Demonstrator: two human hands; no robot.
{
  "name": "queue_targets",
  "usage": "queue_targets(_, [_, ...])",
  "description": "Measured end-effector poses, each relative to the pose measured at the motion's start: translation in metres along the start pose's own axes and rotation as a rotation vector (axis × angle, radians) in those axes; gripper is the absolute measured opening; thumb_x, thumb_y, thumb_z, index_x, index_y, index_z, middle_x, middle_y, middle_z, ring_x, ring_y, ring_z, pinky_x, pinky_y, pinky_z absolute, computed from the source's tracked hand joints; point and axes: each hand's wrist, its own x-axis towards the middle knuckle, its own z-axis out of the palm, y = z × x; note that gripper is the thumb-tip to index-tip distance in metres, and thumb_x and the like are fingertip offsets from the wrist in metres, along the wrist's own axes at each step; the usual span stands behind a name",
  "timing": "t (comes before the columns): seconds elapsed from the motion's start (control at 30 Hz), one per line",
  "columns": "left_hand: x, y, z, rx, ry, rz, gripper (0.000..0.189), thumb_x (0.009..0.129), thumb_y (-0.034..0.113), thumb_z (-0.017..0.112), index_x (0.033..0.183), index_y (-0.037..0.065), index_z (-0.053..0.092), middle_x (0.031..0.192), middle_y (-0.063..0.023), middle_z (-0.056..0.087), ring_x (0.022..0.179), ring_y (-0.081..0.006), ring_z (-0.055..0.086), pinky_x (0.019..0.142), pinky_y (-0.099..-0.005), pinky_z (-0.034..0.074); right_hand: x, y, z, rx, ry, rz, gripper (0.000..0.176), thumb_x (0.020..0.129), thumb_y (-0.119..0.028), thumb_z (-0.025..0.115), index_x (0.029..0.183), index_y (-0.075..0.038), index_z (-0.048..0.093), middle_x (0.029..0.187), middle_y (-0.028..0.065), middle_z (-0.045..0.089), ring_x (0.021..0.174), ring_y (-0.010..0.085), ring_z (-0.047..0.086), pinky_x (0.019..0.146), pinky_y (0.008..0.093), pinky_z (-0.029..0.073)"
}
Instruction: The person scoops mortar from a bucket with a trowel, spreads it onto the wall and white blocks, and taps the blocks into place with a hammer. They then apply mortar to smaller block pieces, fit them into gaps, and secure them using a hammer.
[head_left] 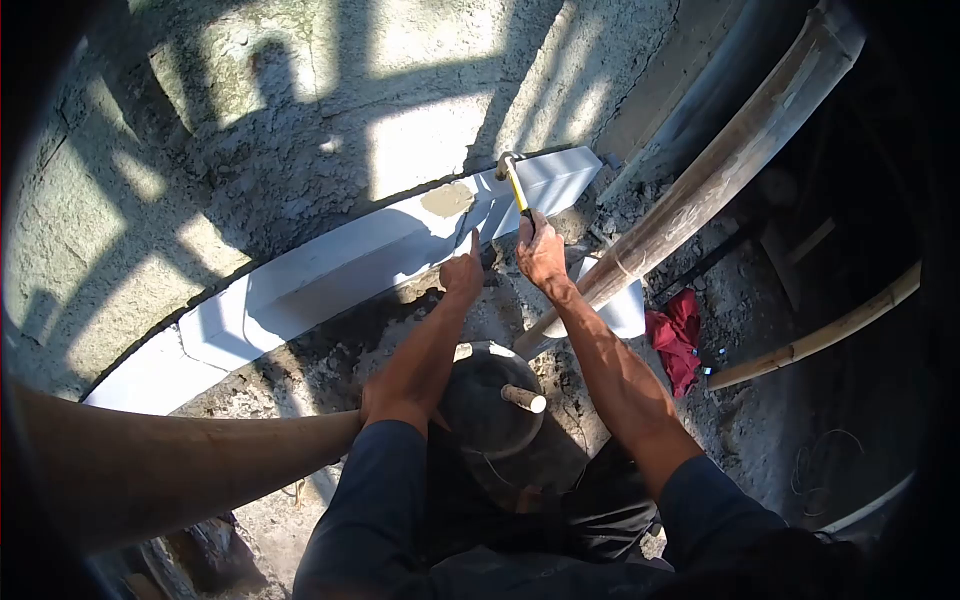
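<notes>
My right hand (pixel 541 250) is closed around the dark grip of a hammer (pixel 517 185) with a yellow handle. The hammer's head lies over the top of a row of white blocks (pixel 330 250). My left hand (pixel 462 276) is at the near side of the row, its index finger stretched toward the blocks and the other fingers curled. No object shows in it. A beige-grey patch (pixel 447 200) marks the white surface just beyond that finger. Shadows of my arms and the hammer fall across the blocks.
A rough wall (pixel 300 150) rises behind the blocks. Bamboo poles (pixel 700 190) cross at right, and another thick pole (pixel 200 465) runs in from the left. A dark bucket (pixel 480 400) with a light stick handle (pixel 523 399) stands before me. Red cloth (pixel 677 340) lies on the rubble.
</notes>
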Motion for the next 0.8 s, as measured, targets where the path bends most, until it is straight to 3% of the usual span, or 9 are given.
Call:
queue_targets(0.07, [0.001,-0.003,0.005,0.011,-0.062,-0.028,0.085,0.086,0.017,0.053,0.155,0.019,0.004,0.098,-0.0156,0.071,0.079,-0.0261,0.071,0.061,-0.0413,0.055,0.006,-0.010,-0.001,-0.033,0.030,-0.040,0.027,0.097,-0.022,0.047,0.110,-0.001,0.057,0.078,0.0280,0.062,0.078,0.0472,0.062,0.068,0.0511,0.047])
queue_targets(0.23, [0.002,-0.014,0.001,0.051,-0.035,0.014,0.084,0.086,0.016,0.053,0.155,0.020,0.005,0.101,-0.0145,0.071,0.084,-0.0283,0.070,0.070,-0.0426,0.055,0.011,0.005,0.030,0.132,0.285,-0.139,0.032,0.098,-0.023,0.046,0.122,-0.002,0.049,0.069,0.0238,0.060,0.068,0.0427,0.063,0.061,0.0498,0.046])
queue_targets(0.33, [0.003,-0.014,-0.003,0.051,-0.113,-0.012,0.082,0.090,0.016,0.052,0.154,0.030,0.003,0.108,-0.0136,0.069,0.093,-0.0298,0.069,0.077,-0.0436,0.054,0.012,0.037,0.035,-0.047,-0.174,0.009,0.031,0.097,-0.026,0.046,0.115,-0.001,0.053,0.069,0.0246,0.061,0.071,0.0460,0.062,0.063,0.0536,0.046])
queue_targets(0.37, [0.003,-0.017,-0.005,0.053,-0.110,-0.006,0.082,0.090,0.016,0.052,0.154,0.030,0.003,0.108,-0.0136,0.069,0.093,-0.0298,0.069,0.077,-0.0436,0.054,0.016,0.032,0.030,-0.048,-0.167,0.011,0.031,0.097,-0.026,0.046,0.115,-0.001,0.053,0.069,0.0246,0.061,0.071,0.0460,0.062,0.063,0.0536,0.046])
queue_targets(0.47, [-0.003,-0.013,-0.015,0.020,-0.188,-0.035,0.078,0.093,0.017,0.050,0.154,0.032,0.003,0.115,-0.0144,0.067,0.099,-0.0281,0.067,0.077,-0.0436,0.055,0.026,0.014,0.013,-0.098,-0.014,-0.179,0.027,0.097,-0.027,0.048,0.108,-0.003,0.054,0.073,0.0285,0.062,0.073,0.0486,0.061,0.065,0.0560,0.047])
queue_targets(0.7, [0.004,-0.016,0.007,0.058,-0.058,-0.053,0.074,0.094,0.017,0.049,0.153,0.035,0.009,0.103,-0.0101,0.071,0.090,-0.0260,0.069,0.072,-0.0414,0.056,0.010,-0.008,0.011,-0.040,0.247,-0.169,0.023,0.098,-0.024,0.045,0.113,-0.007,0.050,0.070,0.0272,0.060,0.067,0.0493,0.059,0.059,0.0562,0.045])
queue_targets(0.73, [0.004,-0.016,0.006,0.032,-0.051,-0.075,0.072,0.094,0.016,0.048,0.153,0.038,0.012,0.100,-0.0088,0.071,0.088,-0.0249,0.069,0.071,-0.0401,0.056,0.004,0.010,0.025,-0.009,0.239,-0.170,0.024,0.099,-0.025,0.044,0.114,-0.007,0.049,0.074,0.0287,0.061,0.071,0.0501,0.060,0.062,0.0571,0.045])
queue_targets(0.77, [0.002,-0.015,0.004,0.032,-0.046,-0.074,0.072,0.094,0.016,0.048,0.153,0.038,0.012,0.100,-0.0088,0.071,0.088,-0.0249,0.069,0.071,-0.0401,0.056,0.002,0.021,0.022,-0.091,-0.098,0.006,0.029,0.099,-0.025,0.043,0.116,-0.004,0.052,0.087,0.0276,0.063,0.084,0.0509,0.060,0.071,0.0552,0.047])
queue_targets(0.8, [0.000,-0.015,0.002,0.039,-0.045,-0.074,0.070,0.095,0.016,0.047,0.152,0.038,0.014,0.098,-0.0087,0.071,0.086,-0.0245,0.069,0.069,-0.0400,0.056,0.006,0.029,0.022,-0.093,-0.125,-0.034,0.028,0.098,-0.026,0.044,0.115,-0.004,0.051,0.084,0.0294,0.062,0.083,0.0507,0.060,0.073,0.0559,0.046])
